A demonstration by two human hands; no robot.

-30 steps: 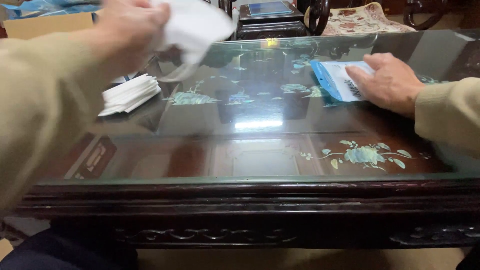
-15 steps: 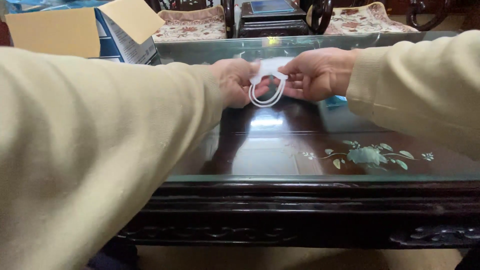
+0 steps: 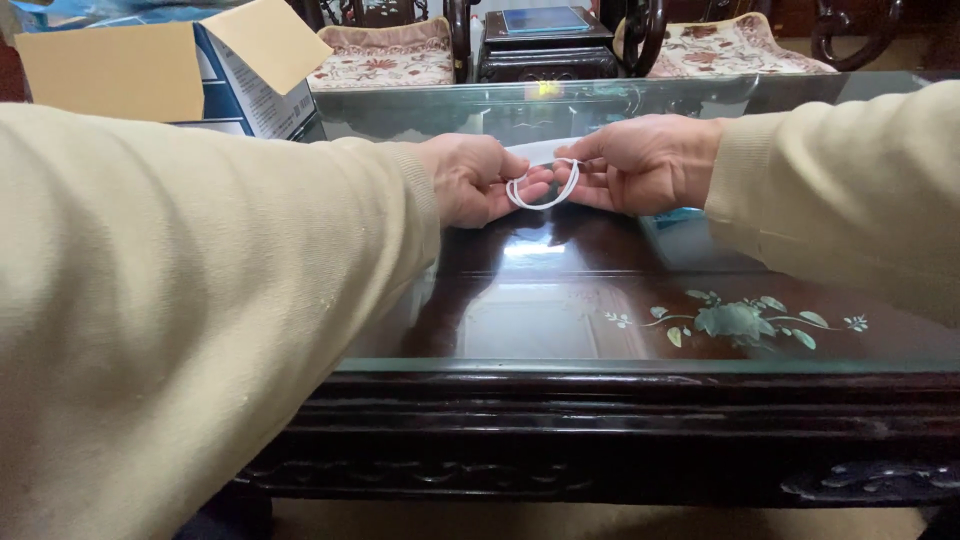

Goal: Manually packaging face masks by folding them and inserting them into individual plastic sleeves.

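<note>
Both my hands meet over the middle of the glass-topped dark wooden table. My left hand and my right hand hold a folded white face mask between them. Its white elastic ear loops hang down in a bunch between my fingertips. Most of the mask is hidden behind my fingers. Both arms wear cream sleeves. A blue packet peeks out under my right wrist on the glass.
An open cardboard box with blue and white sides stands at the far left of the table. Behind the table are carved dark chairs with floral cushions and a small dark side table. Green leaf inlay shows under the glass.
A second ago my left hand was raised at the left with the white mask and my right hand lay on the blue packet. Both hands have come together on the mask, ear loops now bunched.
</note>
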